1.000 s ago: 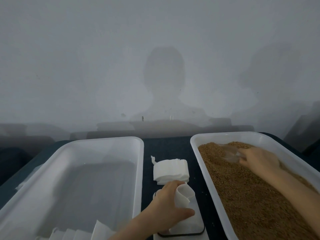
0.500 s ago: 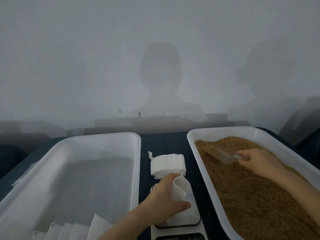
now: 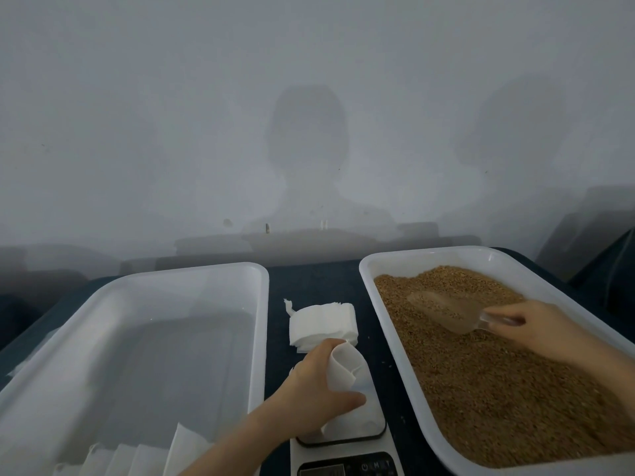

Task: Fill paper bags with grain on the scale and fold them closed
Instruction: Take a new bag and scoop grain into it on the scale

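An open white paper bag (image 3: 345, 369) stands on the white scale (image 3: 357, 441) at the bottom centre. My left hand (image 3: 318, 386) grips the bag's side and holds it upright. In the right-hand white tray (image 3: 388, 266) lies a deep layer of brown grain (image 3: 488, 383). My right hand (image 3: 536, 326) holds the handle of a clear plastic scoop (image 3: 446, 312), which is lifted just above the grain with grain in its bowl.
A stack of flat white paper bags (image 3: 323, 324) lies on the dark table behind the scale. A large white tray (image 3: 261, 304) on the left holds several folded white bags (image 3: 137, 458) at its near end. A grey wall stands behind the table.
My right hand has drawn the scoop out of the grain and lifted it, loaded, toward the left. My left hand keeps hold of the bag. The camera has tilted slightly, bringing the scale's display into view.
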Demonstrator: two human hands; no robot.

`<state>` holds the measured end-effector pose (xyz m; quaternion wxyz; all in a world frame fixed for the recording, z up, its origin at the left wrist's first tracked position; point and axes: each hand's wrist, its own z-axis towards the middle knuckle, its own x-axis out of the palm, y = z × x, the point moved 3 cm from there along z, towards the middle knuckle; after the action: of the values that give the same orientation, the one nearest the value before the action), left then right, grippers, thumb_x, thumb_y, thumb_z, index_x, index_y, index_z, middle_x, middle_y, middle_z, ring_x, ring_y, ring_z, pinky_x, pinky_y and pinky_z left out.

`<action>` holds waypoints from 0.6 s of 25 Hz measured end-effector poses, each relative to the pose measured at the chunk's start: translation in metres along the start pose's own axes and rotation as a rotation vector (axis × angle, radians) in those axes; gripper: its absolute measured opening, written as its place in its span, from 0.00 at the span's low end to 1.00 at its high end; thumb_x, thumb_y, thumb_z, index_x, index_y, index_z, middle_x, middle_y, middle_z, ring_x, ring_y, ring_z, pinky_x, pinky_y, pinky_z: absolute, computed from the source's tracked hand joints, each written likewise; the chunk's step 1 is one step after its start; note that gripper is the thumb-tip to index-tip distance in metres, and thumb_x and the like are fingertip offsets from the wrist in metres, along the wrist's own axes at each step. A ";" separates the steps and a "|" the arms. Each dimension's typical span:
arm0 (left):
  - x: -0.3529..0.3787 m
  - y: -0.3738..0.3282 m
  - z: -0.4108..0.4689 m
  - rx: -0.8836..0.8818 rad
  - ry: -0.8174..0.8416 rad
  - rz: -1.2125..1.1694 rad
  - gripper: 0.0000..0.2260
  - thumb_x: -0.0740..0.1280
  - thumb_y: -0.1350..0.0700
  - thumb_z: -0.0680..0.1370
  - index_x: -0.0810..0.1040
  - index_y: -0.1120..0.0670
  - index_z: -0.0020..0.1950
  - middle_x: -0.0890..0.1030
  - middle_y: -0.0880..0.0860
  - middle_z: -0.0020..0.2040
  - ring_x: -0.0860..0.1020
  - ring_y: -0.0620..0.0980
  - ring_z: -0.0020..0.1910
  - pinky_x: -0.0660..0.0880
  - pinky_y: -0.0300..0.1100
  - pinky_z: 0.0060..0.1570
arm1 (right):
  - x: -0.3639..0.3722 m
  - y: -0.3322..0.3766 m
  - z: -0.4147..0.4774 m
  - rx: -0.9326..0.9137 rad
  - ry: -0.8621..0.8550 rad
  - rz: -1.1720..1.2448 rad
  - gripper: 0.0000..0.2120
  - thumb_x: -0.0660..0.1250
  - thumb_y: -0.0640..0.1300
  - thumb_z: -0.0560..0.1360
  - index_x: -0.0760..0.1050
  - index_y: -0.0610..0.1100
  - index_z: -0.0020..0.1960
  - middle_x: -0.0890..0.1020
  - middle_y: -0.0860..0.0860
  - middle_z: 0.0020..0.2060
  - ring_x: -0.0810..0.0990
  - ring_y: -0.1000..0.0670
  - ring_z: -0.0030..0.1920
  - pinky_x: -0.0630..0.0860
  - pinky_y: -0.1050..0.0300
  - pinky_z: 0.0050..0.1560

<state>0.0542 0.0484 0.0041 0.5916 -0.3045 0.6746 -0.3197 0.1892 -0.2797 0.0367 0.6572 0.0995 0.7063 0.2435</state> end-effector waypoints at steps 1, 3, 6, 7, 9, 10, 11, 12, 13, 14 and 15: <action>0.000 -0.001 -0.001 -0.001 0.005 0.004 0.28 0.73 0.46 0.70 0.60 0.36 0.63 0.70 0.41 0.57 0.72 0.45 0.56 0.74 0.42 0.57 | -0.001 0.001 -0.004 -0.002 -0.002 0.000 0.11 0.68 0.51 0.73 0.73 0.66 0.51 0.84 0.55 0.32 0.77 0.56 0.24 0.76 0.62 0.28; 0.000 -0.003 -0.002 0.006 0.014 0.001 0.29 0.73 0.47 0.70 0.60 0.37 0.64 0.70 0.41 0.57 0.72 0.46 0.57 0.74 0.43 0.59 | -0.005 0.002 -0.013 -0.018 -0.026 0.003 0.14 0.69 0.49 0.73 0.72 0.68 0.49 0.83 0.59 0.31 0.76 0.57 0.23 0.74 0.64 0.26; 0.000 -0.005 -0.004 0.018 0.025 0.001 0.31 0.73 0.47 0.71 0.59 0.37 0.67 0.69 0.40 0.58 0.71 0.46 0.58 0.73 0.44 0.60 | -0.012 0.007 -0.025 -0.059 -0.044 -0.008 0.18 0.70 0.47 0.72 0.71 0.70 0.49 0.82 0.63 0.33 0.77 0.54 0.24 0.73 0.65 0.24; 0.000 -0.005 -0.004 0.019 0.029 0.004 0.31 0.73 0.47 0.71 0.59 0.37 0.67 0.69 0.40 0.58 0.71 0.46 0.59 0.73 0.44 0.60 | -0.016 0.010 -0.030 -0.071 -0.039 -0.011 0.18 0.70 0.46 0.72 0.71 0.69 0.50 0.83 0.62 0.34 0.77 0.54 0.24 0.73 0.64 0.24; 0.000 -0.005 -0.004 0.021 0.032 0.000 0.31 0.73 0.47 0.71 0.59 0.37 0.68 0.69 0.40 0.59 0.71 0.46 0.59 0.73 0.44 0.60 | -0.022 0.020 -0.037 -0.113 -0.031 0.002 0.19 0.70 0.45 0.72 0.72 0.68 0.53 0.84 0.61 0.37 0.80 0.55 0.29 0.79 0.60 0.30; 0.000 -0.005 -0.004 0.023 0.031 -0.011 0.31 0.73 0.47 0.71 0.59 0.37 0.67 0.69 0.41 0.60 0.71 0.46 0.59 0.73 0.44 0.60 | -0.025 0.026 -0.040 -0.146 -0.025 0.019 0.20 0.70 0.44 0.72 0.73 0.68 0.54 0.83 0.63 0.40 0.82 0.55 0.36 0.81 0.57 0.37; 0.000 -0.005 -0.004 0.024 0.029 -0.024 0.31 0.73 0.47 0.71 0.60 0.37 0.67 0.70 0.41 0.60 0.71 0.46 0.59 0.73 0.45 0.61 | -0.028 0.034 -0.042 -0.189 -0.013 0.037 0.20 0.70 0.44 0.71 0.73 0.67 0.55 0.82 0.66 0.45 0.83 0.57 0.43 0.81 0.58 0.43; 0.000 -0.005 -0.004 0.027 0.028 -0.038 0.30 0.73 0.47 0.71 0.60 0.37 0.68 0.70 0.42 0.61 0.71 0.46 0.60 0.73 0.47 0.62 | -0.030 0.044 -0.045 -0.238 0.006 0.043 0.20 0.70 0.44 0.72 0.72 0.67 0.56 0.80 0.69 0.48 0.80 0.61 0.49 0.80 0.62 0.46; 0.000 -0.005 -0.004 0.029 0.027 -0.049 0.30 0.73 0.47 0.71 0.61 0.38 0.68 0.71 0.43 0.61 0.71 0.46 0.60 0.73 0.48 0.62 | -0.031 0.055 -0.048 -0.284 0.032 0.029 0.20 0.68 0.45 0.73 0.71 0.68 0.56 0.78 0.70 0.49 0.78 0.66 0.51 0.77 0.67 0.46; 0.000 -0.005 -0.003 0.032 0.026 -0.057 0.30 0.73 0.47 0.71 0.61 0.38 0.68 0.71 0.43 0.61 0.72 0.47 0.61 0.73 0.49 0.62 | -0.031 0.066 -0.051 -0.321 0.054 0.005 0.20 0.67 0.46 0.73 0.70 0.68 0.57 0.78 0.70 0.50 0.76 0.69 0.52 0.76 0.68 0.45; 0.000 -0.005 -0.004 0.036 0.022 -0.066 0.30 0.73 0.47 0.71 0.62 0.39 0.68 0.71 0.43 0.61 0.72 0.47 0.61 0.73 0.49 0.62 | -0.031 0.076 -0.053 -0.351 0.070 -0.023 0.19 0.66 0.47 0.74 0.69 0.69 0.57 0.78 0.69 0.50 0.75 0.68 0.52 0.76 0.68 0.45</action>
<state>0.0508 0.0452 0.0084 0.5787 -0.3124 0.6648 -0.3542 0.1278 -0.2396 0.1008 0.6423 -0.0332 0.6764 0.3589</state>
